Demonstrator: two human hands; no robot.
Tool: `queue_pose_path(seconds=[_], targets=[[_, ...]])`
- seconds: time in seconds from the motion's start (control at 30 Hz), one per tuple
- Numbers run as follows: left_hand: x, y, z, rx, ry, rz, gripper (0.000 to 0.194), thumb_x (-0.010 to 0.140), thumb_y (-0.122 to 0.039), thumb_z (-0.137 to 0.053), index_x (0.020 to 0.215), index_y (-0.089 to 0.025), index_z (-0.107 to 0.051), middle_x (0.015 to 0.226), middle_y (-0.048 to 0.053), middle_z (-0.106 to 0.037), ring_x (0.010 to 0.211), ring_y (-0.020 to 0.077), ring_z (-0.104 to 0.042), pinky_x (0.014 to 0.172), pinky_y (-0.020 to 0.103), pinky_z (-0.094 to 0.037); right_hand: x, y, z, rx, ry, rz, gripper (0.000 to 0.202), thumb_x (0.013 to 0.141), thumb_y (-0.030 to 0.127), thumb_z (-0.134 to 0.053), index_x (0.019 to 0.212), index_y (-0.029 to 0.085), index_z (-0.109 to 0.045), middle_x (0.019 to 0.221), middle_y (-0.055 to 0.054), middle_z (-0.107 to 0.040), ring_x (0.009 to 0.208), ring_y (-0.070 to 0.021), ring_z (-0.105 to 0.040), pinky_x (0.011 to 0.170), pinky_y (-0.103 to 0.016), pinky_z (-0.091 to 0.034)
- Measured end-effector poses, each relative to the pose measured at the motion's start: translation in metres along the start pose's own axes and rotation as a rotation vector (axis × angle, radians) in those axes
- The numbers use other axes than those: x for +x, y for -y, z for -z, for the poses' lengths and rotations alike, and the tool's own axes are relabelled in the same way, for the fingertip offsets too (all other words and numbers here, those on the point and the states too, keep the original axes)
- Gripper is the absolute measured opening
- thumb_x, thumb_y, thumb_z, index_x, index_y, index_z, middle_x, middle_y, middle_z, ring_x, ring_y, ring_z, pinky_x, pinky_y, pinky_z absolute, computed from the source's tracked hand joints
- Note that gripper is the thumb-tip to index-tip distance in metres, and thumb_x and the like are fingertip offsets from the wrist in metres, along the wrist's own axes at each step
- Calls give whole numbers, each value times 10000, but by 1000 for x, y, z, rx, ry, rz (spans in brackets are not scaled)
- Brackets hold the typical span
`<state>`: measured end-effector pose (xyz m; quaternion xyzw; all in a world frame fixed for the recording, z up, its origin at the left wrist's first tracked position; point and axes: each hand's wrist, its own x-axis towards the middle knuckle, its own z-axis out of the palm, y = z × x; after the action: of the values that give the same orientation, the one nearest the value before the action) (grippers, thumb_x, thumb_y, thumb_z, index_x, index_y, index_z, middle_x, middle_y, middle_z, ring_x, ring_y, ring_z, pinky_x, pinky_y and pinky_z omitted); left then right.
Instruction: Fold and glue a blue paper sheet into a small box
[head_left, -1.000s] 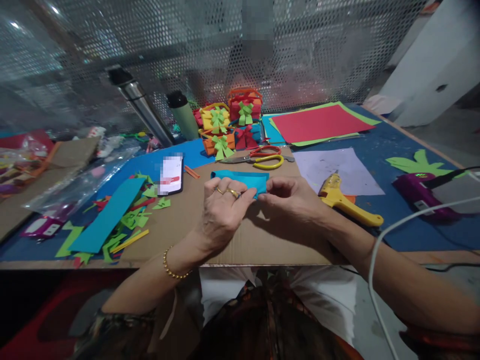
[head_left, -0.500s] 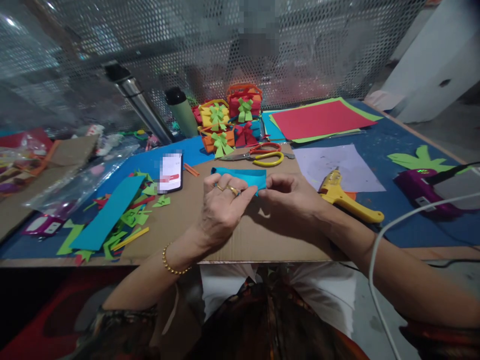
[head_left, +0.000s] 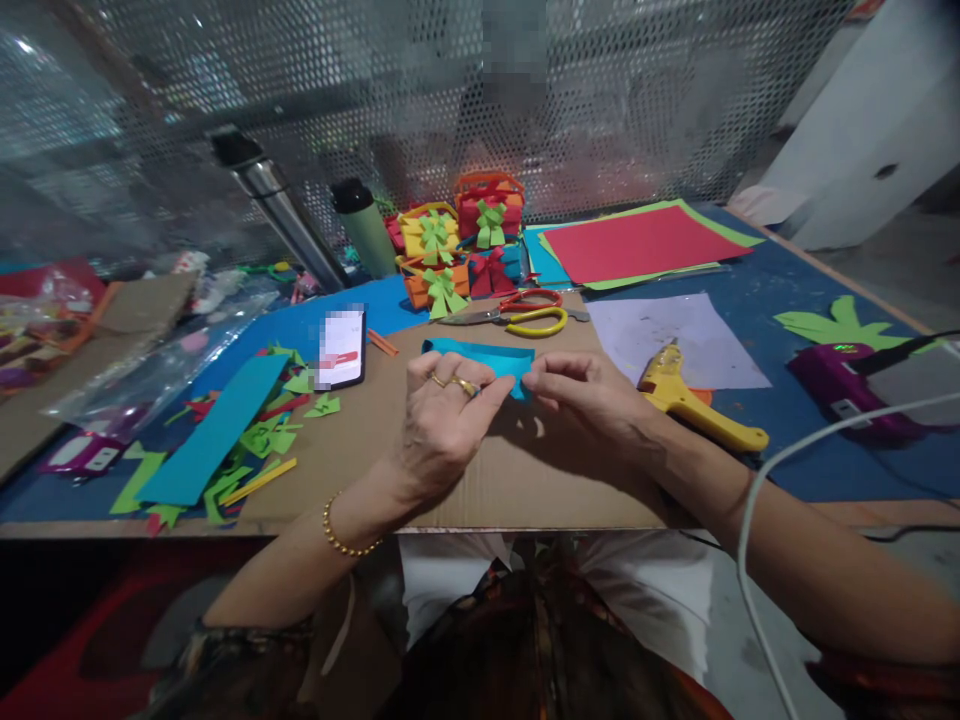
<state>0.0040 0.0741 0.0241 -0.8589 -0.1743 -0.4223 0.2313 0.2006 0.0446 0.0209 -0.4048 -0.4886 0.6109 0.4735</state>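
Observation:
A folded piece of blue paper [head_left: 495, 356] is held over the brown cardboard [head_left: 420, 505]. My left hand [head_left: 448, 405] is closed on its left and front part, thumb pressed toward the right end. At the paper's right end, my right hand [head_left: 574, 385] pinches with thumb and forefinger by the corner. Just behind the paper lie scissors [head_left: 536, 320] with red and yellow handles. Right of my right hand, a yellow glue gun [head_left: 686, 400] rests partly on a lilac sheet [head_left: 716, 335].
A phone [head_left: 341, 348], a blue strip [head_left: 214, 435] and green scraps [head_left: 270, 435] lie left. Small decorated paper bags [head_left: 431, 235] and two bottles [head_left: 289, 215] [head_left: 365, 228] stand behind. Red sheets [head_left: 645, 243] lie back right. A white cable [head_left: 757, 480] crosses my right forearm.
My right fingers have shifted slightly at the paper's right end, showing more of its corner. My left hand keeps its hold on the paper.

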Motion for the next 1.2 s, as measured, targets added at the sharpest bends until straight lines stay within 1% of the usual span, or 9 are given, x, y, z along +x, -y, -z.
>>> queue_pose_path(seconds=[0.07,0.2,0.37,0.47,0.63,0.87,1.03,1.2], targets=[[0,0,-1,5,-10,-5,136,1039,-148,-546,1024,-171,-680,787,13,-680,736,161,-581,751,363,-392,0,0,0,29,16,-4,435,680,523,-881,590,209,-594,552,39,-562,533,-110,-512,550,-272,-403],[-1,0,-1,-2,0,12,135,1035,-138,-547,1048,-178,-675,801,12,-679,746,161,-574,759,363,-395,0,-4,-1,91,-4,-14,421,671,544,-893,647,205,-644,578,41,-581,541,-101,-503,548,-266,-391],[-2,1,-2,-37,-4,25,143,1015,-113,-560,1066,-161,-685,820,29,-688,746,170,-559,765,378,-391,-2,-8,-3,144,-39,-27,360,665,476,-915,731,217,-673,666,34,-623,611,-114,-551,618,-286,-451],[-3,1,-2,-42,6,21,134,997,-94,-581,1063,-156,-680,835,37,-697,763,176,-555,782,379,-399,-4,-6,-4,97,-49,-29,369,655,476,-916,726,216,-663,658,31,-628,607,-124,-563,619,-296,-466],[-4,0,-2,-56,10,49,132,1008,-113,-570,1043,-170,-684,834,28,-694,749,169,-560,786,379,-406,-4,-4,-4,7,-56,-9,380,664,494,-899,740,220,-646,589,36,-602,550,-129,-549,558,-288,-438],[-3,1,-1,-34,28,46,156,1012,-120,-563,1061,-186,-695,840,33,-702,762,180,-575,773,390,-410,1,-9,1,-131,-70,54,354,755,504,-810,701,214,-615,616,27,-591,559,-116,-517,535,-270,-400],[-1,1,-1,-6,27,52,138,1002,-116,-583,1016,-180,-705,810,36,-704,747,187,-570,763,396,-409,4,-8,1,-227,-119,124,396,747,551,-805,712,206,-612,652,24,-592,589,-115,-525,550,-268,-409],[-1,0,-2,9,3,59,94,988,-114,-621,1002,-153,-705,802,34,-695,745,178,-569,776,388,-408,4,-7,0,-200,-107,146,466,708,611,-836,731,207,-605,640,36,-572,563,-108,-509,528,-269,-396]])
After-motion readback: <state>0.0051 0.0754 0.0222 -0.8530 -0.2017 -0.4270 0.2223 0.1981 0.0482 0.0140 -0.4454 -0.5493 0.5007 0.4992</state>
